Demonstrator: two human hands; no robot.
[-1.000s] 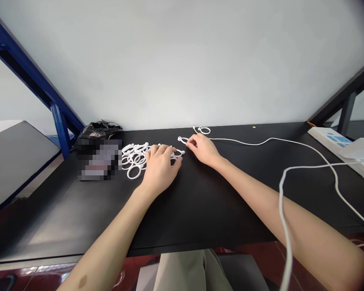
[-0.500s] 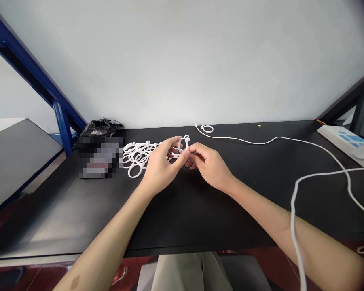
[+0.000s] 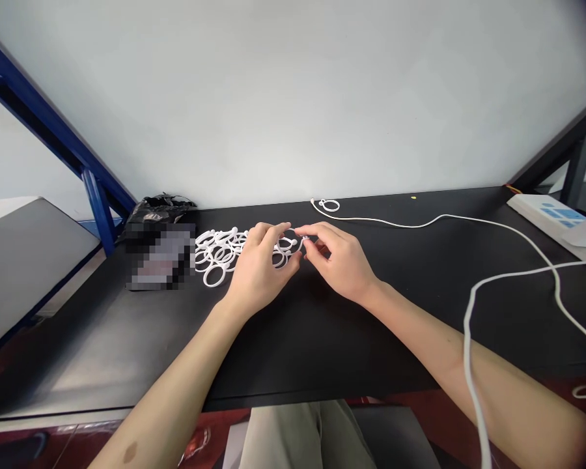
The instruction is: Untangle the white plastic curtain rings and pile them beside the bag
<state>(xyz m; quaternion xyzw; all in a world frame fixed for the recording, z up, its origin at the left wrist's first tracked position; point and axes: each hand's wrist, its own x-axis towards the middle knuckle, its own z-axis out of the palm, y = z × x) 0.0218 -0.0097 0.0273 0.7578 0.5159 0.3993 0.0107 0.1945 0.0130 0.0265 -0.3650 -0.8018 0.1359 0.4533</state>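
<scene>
Between my two hands is a white plastic ring [image 3: 301,245] with a small eyelet. My left hand [image 3: 261,267] curves around the ring's left side, thumb and fingertips gripping it. The thumb and index finger of my right hand [image 3: 340,259] pinch it at the eyelet side, covering part of it. Just left of and behind my left hand lies a pile of similar white rings [image 3: 215,254] on the black table [image 3: 293,352]. One more white ring [image 3: 331,206] sits apart near the wall.
A black plastic bag [image 3: 161,210] and a pixelated dark object [image 3: 161,260] are left of the pile. A white cable [image 3: 405,226] runs along the back and loops down over my right forearm. A white box with blue markings [image 3: 557,218] stands at the right edge.
The ring has turned from upright to flatter between my hands. My right fingers have shifted onto its eyelet side, and the view has tilted slightly.
</scene>
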